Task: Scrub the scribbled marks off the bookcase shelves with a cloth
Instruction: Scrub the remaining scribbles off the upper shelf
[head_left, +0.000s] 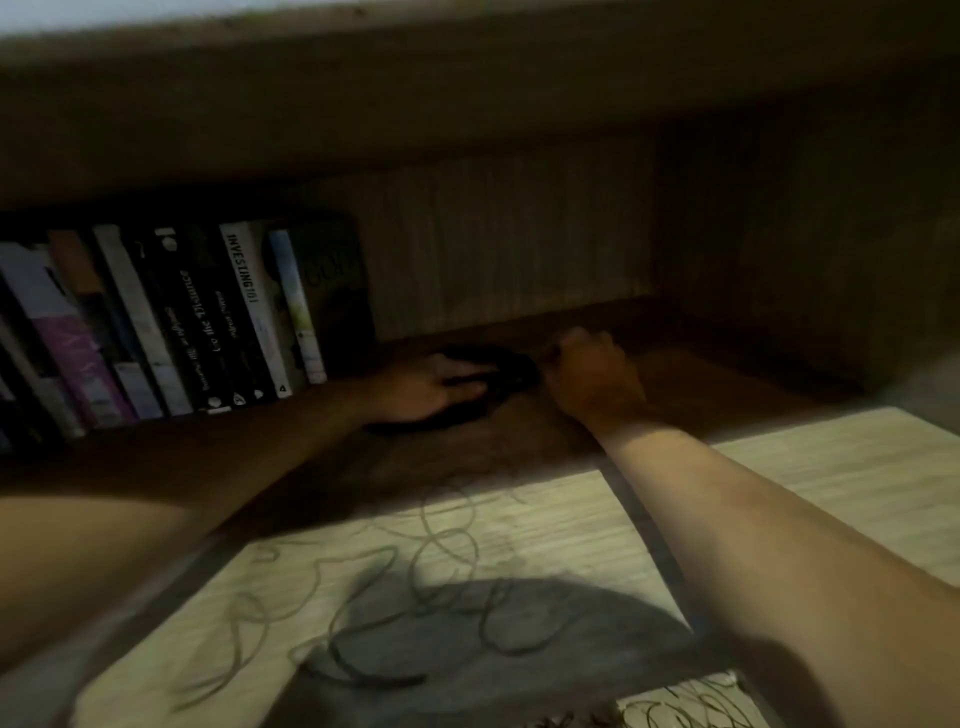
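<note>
From the head camera, my left hand lies flat, fingers straight, pressing a dark crumpled cloth onto the shadowed wooden shelf, beside the upright row of paperback books. My right hand is curled just beside the cloth; whether it holds anything I cannot tell. The looping dark scribbled marks sit nearer me, so I'd bring the cloth forward, press firmly, rub small circles.

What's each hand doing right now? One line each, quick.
Left hand: open, fingers laid flat on the dark cloth on the shelf.
Right hand: fingers curled beside the cloth; whether it grips anything cannot be told.
</note>
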